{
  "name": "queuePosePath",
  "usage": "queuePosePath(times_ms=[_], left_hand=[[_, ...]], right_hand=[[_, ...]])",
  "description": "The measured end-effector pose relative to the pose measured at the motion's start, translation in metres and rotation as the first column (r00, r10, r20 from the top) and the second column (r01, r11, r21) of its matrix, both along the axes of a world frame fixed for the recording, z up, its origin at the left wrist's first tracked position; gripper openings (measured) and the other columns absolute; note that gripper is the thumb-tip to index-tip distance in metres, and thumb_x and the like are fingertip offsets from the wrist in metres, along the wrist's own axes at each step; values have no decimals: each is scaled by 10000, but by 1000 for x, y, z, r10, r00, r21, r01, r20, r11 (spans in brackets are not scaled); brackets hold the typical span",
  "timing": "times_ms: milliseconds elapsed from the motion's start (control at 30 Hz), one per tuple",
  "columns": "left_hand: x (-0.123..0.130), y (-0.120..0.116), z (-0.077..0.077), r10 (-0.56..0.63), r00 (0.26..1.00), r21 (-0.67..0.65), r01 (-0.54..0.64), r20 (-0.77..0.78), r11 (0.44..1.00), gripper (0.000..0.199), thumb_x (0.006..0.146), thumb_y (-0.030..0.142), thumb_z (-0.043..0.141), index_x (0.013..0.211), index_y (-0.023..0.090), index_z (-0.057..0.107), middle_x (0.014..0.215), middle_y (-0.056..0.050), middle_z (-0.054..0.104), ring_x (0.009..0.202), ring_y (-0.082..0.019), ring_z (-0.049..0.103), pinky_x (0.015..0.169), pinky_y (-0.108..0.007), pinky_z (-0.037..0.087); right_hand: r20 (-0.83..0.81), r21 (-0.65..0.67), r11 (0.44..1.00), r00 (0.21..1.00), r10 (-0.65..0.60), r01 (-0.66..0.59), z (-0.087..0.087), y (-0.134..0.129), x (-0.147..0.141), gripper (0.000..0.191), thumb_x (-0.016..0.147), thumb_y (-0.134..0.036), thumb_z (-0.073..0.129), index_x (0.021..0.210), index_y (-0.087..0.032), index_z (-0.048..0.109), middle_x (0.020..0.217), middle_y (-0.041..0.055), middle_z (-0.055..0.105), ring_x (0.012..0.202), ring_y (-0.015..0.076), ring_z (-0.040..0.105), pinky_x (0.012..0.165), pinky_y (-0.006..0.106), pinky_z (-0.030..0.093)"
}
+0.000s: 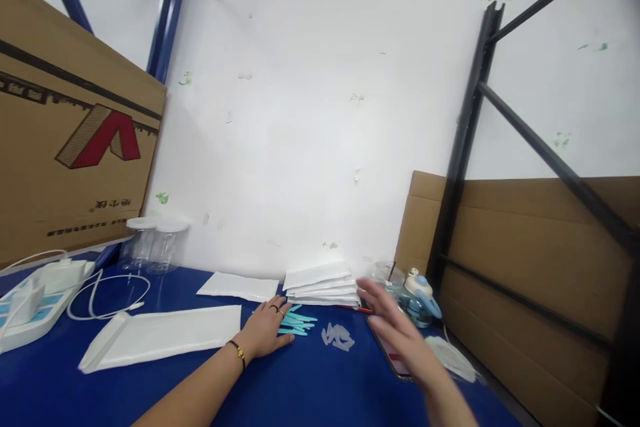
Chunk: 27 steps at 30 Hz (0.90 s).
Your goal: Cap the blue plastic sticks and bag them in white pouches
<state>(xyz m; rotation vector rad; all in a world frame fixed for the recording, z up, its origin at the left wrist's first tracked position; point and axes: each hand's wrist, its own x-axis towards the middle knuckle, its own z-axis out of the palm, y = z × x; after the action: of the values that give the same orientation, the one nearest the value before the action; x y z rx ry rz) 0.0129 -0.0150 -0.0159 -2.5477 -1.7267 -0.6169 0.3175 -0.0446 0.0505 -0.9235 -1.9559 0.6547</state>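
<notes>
My left hand (267, 330) lies on the blue table with its fingers spread, touching the near side of a small pile of teal strips (299, 321). Part of the pile is hidden under it. Raised above the table at the right, my right hand (395, 327) has its fingers stretched out and holds nothing. A stack of white envelopes (320, 283) lies just left of its fingertips. Beneath it, a phone (393, 353) is partly covered. Between both hands sits a small heap of translucent pieces (338, 336).
A large white padded envelope (170, 337) and a smaller one (239, 285) lie at the left. A power strip (40, 300) with a white cable (107, 315) and clear lidded containers (167, 247) stand beyond. A bottle (420, 300) stands right, beside a black rack (465, 113).
</notes>
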Motion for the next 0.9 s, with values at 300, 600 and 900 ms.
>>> queuePosePath(times_ms=[300, 600, 900], left_hand=[[-3, 11, -17, 3, 999, -103, -7, -38, 995, 635, 882, 571, 265, 1400, 210, 334, 1433, -108, 363, 1334, -269, 294, 1089, -485, 210], [22, -11, -19, -85, 995, -137, 76, -54, 988, 656, 873, 594, 278, 1410, 218, 311, 1452, -109, 328, 1345, -287, 261, 1088, -509, 185], [29, -11, -10, -4, 1000, -10, 4, 22, 1000, 429, 867, 394, 410, 1266, 260, 495, 1207, -72, 555, 1140, -251, 465, 912, -382, 373]], right_hand=[[623, 12, 972, 758, -192, 236, -93, 76, -54, 448, 902, -507, 355, 1338, -409, 391, 1476, -13, 301, 1370, 294, 194, 1074, 568, 134], [576, 89, 934, 747, -333, 347, -103, 92, -40, 427, 922, -353, 325, 1316, -285, 472, 1416, 21, 413, 1324, 282, 316, 1076, 464, 244], [517, 82, 959, 811, -273, 270, -102, 97, -39, 490, 877, -357, 419, 1356, -256, 406, 1461, 28, 336, 1337, 225, 292, 1087, 382, 233]])
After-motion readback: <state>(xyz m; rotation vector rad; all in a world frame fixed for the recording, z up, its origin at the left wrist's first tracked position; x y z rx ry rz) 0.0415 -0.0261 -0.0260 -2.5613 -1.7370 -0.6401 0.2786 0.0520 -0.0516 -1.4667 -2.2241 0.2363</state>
